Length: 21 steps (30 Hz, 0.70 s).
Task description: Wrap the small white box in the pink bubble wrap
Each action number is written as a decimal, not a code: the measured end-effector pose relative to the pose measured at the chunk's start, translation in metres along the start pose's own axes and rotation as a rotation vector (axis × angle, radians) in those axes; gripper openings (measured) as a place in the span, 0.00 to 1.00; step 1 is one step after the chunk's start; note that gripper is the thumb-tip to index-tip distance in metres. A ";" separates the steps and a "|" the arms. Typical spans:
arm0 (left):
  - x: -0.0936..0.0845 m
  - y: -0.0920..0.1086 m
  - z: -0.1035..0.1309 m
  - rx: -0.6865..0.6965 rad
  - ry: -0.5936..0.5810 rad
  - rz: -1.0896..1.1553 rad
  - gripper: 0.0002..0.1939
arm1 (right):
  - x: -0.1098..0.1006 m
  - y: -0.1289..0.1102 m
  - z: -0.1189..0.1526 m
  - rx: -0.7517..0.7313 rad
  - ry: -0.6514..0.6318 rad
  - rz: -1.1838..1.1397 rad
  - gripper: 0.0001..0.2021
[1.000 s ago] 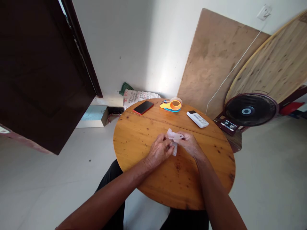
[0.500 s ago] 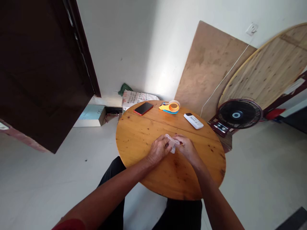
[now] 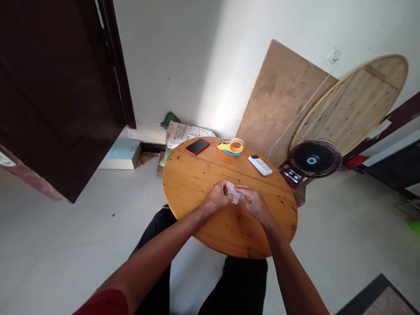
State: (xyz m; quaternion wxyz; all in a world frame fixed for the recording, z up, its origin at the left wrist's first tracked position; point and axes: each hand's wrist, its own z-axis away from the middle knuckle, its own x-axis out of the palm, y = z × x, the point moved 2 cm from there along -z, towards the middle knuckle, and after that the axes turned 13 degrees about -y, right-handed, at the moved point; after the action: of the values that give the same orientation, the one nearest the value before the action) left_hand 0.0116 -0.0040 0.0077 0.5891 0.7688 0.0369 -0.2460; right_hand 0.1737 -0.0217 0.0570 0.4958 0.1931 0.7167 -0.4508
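Over the middle of the round wooden table, a small whitish, slightly see-through piece of thin material is held between both hands; whether it is tissue or plastic I cannot tell. My left hand is closed on its left side, thumb toward me. On the right side, my right hand pinches it, its fingertips partly hidden behind the material. Beyond the hands, along the far part of the table, lie a red-edged smartphone, a yellow and blue tape dispenser with a tape roll, and a white handheld device.
A black fan stands just right of the table. Behind it, a wooden board and a round tabletop lean on the wall. A printed sack sits past the far edge. A dark door is at left.
The whitish material looks more spread and upright between my hands, with the fingers slightly shifted around it. The camera view has turned a little; the table objects have stayed in place.
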 end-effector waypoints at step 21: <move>-0.012 -0.007 -0.002 0.300 -0.095 -0.017 0.12 | 0.021 0.002 0.016 0.000 0.076 -0.057 0.16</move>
State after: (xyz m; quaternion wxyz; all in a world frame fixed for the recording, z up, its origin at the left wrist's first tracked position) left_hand -0.0011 0.0026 0.0069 0.4668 0.8352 -0.0217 -0.2898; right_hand 0.1746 -0.0377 0.0355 0.4552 0.1894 0.7403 -0.4571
